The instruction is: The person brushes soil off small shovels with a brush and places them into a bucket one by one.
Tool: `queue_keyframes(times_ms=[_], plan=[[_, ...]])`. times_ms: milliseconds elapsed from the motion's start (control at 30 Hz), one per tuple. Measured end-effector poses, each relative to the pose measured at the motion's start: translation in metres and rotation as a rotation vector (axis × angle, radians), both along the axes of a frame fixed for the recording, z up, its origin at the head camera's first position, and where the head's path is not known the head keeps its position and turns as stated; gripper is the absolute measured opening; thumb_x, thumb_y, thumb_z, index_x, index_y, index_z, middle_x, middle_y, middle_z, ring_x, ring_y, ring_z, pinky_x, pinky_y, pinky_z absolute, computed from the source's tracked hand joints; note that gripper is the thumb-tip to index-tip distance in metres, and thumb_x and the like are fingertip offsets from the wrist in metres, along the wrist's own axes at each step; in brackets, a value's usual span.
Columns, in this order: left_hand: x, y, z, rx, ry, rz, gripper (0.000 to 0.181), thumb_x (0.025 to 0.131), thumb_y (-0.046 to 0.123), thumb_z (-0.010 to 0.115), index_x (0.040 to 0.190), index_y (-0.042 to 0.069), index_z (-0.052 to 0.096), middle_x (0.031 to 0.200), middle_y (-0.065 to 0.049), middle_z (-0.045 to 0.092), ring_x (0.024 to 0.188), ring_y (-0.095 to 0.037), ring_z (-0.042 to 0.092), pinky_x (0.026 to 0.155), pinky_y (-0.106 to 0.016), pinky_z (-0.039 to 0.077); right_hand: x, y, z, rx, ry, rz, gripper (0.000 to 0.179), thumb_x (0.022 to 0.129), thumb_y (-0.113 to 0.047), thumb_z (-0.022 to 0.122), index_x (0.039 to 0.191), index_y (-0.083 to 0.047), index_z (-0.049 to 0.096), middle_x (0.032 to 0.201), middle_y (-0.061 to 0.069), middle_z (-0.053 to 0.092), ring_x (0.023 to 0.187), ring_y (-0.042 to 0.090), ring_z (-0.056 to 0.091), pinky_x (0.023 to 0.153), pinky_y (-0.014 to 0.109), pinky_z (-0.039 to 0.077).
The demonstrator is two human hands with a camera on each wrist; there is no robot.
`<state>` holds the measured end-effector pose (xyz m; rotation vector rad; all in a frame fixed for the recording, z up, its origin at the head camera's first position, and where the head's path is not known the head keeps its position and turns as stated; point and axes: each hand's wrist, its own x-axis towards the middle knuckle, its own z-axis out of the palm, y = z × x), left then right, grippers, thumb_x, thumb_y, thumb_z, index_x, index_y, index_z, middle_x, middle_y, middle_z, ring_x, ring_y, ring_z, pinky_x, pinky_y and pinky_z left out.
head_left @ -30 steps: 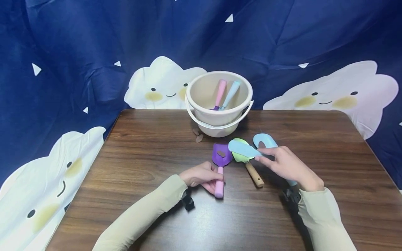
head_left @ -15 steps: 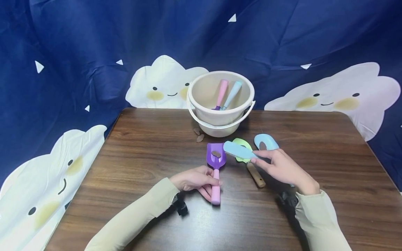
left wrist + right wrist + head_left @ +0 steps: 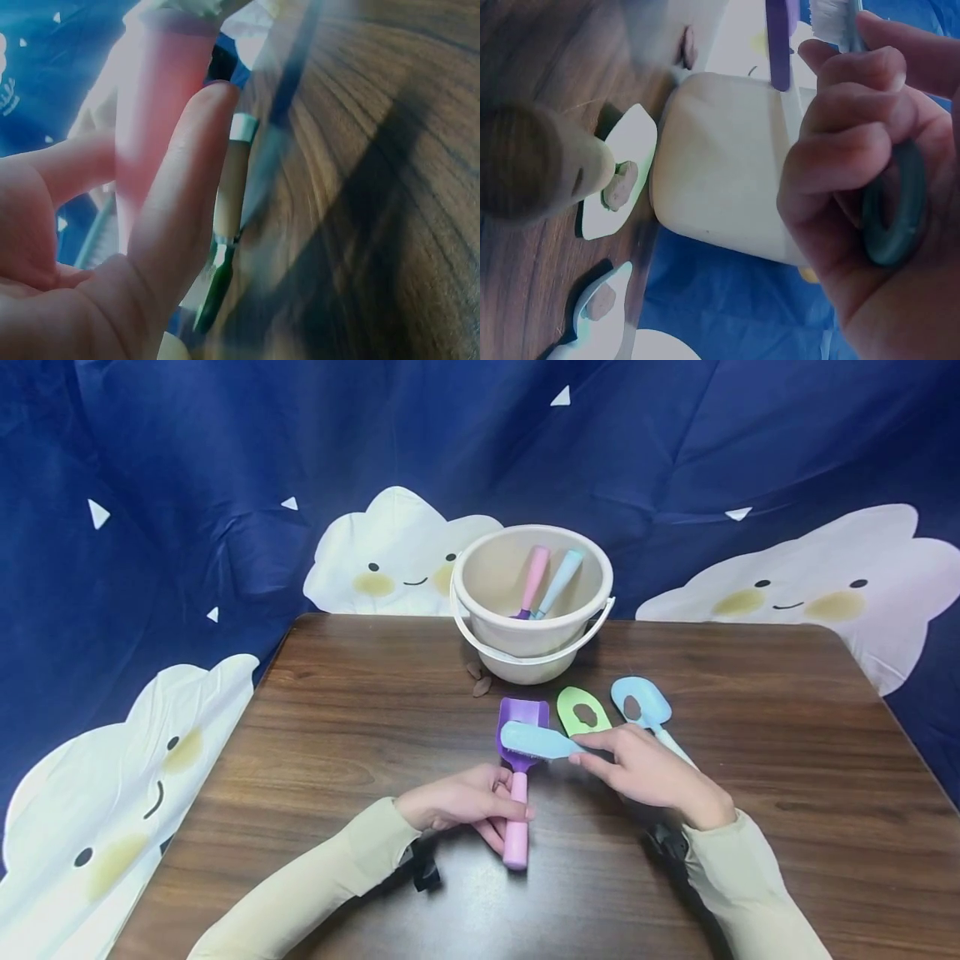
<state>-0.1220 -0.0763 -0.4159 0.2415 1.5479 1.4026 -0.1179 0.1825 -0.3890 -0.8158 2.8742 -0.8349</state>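
Observation:
My left hand [image 3: 468, 802] grips the pink handle [image 3: 154, 112] of a purple toy shovel [image 3: 525, 710], blade pointing toward the bucket. My right hand [image 3: 645, 768] pinches a light blue brush [image 3: 542, 742] laid crosswise over the shovel's blade, hiding its middle. White bristles [image 3: 829, 24] show in the right wrist view, and the brush's looped end [image 3: 891, 251] sits inside the curled fingers. Just beyond the right hand lie a green shovel [image 3: 576, 700] and a light blue shovel [image 3: 652, 697], each bearing a brown, clay-like lump.
At the table's [image 3: 360, 710] back edge stands a cream bucket [image 3: 517, 633], a pink handle [image 3: 536, 572] and a pale blue handle [image 3: 562, 577] leaning inside it. Brown pieces [image 3: 482, 687] lie by its base. Behind hangs a blue curtain [image 3: 225, 443] with smiling clouds.
The right hand has carried the brush leftward from above the green shovel to over the purple blade. The left hand has drawn the purple shovel slightly toward the person.

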Motion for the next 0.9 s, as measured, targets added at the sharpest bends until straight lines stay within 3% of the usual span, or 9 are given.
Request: queue_keyframes(times_ms=[133, 367, 633, 900], plan=[[0.002, 0.000, 0.002, 0.007, 0.002, -0.009, 0.021, 0.090, 0.007, 0.065, 0.094, 0.006, 0.044, 0.070, -0.009, 0.067, 0.058, -0.018, 0.068, 0.059, -0.037, 0.060, -0.002, -0.004, 0.000, 0.014, -0.016, 0.021, 0.022, 0.094, -0.027, 0.062, 0.106, -0.011, 0.072, 0.069, -0.013, 0.060, 0.067, 0.002, 0.049, 0.066, 0.024, 0.048], [0.003, -0.001, 0.003, 0.011, -0.013, -0.009, 0.022, 0.088, 0.004, 0.066, 0.094, 0.005, 0.044, 0.068, -0.009, 0.069, 0.059, -0.020, 0.070, 0.060, -0.037, 0.060, -0.004, -0.008, -0.001, 0.066, -0.030, 0.025, 0.027, 0.094, -0.029, 0.062, 0.113, -0.013, 0.072, 0.093, -0.009, 0.072, 0.075, 0.003, 0.055, 0.071, 0.029, 0.052], [0.005, -0.003, 0.003, 0.008, -0.015, -0.009, 0.021, 0.088, 0.002, 0.065, 0.095, 0.005, 0.045, 0.069, -0.009, 0.069, 0.059, -0.019, 0.069, 0.059, -0.035, 0.060, -0.006, -0.011, -0.005, 0.126, 0.023, -0.002, 0.025, 0.091, -0.031, 0.065, 0.112, -0.019, 0.073, 0.092, -0.009, 0.073, 0.075, 0.006, 0.057, 0.063, 0.028, 0.050], [0.006, -0.005, 0.001, -0.004, 0.038, -0.028, 0.021, 0.088, 0.002, 0.064, 0.097, 0.004, 0.045, 0.072, -0.006, 0.065, 0.058, -0.015, 0.067, 0.058, -0.034, 0.060, -0.013, -0.008, -0.008, 0.145, 0.047, 0.006, 0.028, 0.091, -0.030, 0.067, 0.115, -0.017, 0.072, 0.098, -0.005, 0.074, 0.076, 0.007, 0.061, 0.061, 0.028, 0.050]])
